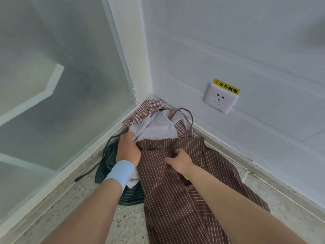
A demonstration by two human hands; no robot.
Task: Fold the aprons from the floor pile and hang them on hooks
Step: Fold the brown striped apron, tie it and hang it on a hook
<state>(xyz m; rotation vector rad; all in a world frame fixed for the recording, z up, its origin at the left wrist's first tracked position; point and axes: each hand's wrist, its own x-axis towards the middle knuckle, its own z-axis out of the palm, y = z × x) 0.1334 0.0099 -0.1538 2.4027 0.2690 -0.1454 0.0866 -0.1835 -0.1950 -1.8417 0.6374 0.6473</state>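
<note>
You've got your left hand [128, 148] and right hand [179, 162] both curled onto the top edge of the brown striped apron [175, 199], spread on the floor [123, 219] at 6 o'clock from the corner pile [154, 125].

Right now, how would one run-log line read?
stage: picking from pile | left hand: grips white cloth | right hand: grips brown apron | brown apron: unfolded, on floor | green apron: under left arm
</note>
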